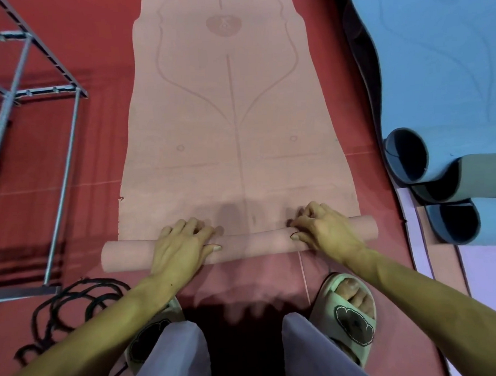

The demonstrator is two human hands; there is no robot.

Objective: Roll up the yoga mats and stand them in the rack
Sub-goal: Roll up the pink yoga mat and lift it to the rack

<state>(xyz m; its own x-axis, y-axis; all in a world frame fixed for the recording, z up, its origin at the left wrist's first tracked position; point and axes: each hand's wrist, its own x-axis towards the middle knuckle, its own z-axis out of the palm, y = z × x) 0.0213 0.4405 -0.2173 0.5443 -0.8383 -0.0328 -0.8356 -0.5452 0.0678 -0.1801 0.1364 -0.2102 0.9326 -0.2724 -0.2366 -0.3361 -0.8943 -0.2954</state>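
Observation:
A pink yoga mat (232,126) lies flat on the red floor, stretching away from me, with line markings on it. Its near end is wound into a thin roll (124,254) lying crosswise in front of my feet. My left hand (181,244) lies on top of the roll left of centre, fingers curled over its far side. My right hand (325,230) lies on the roll right of centre in the same way. A metal rack (52,91) of grey bars stands on the floor at the left.
A blue mat (440,65) lies spread at the right, its near end curled into loose rolls (410,158). A purple mat (486,277) lies under it at the lower right. A black cord (73,306) is coiled on the floor by my left foot.

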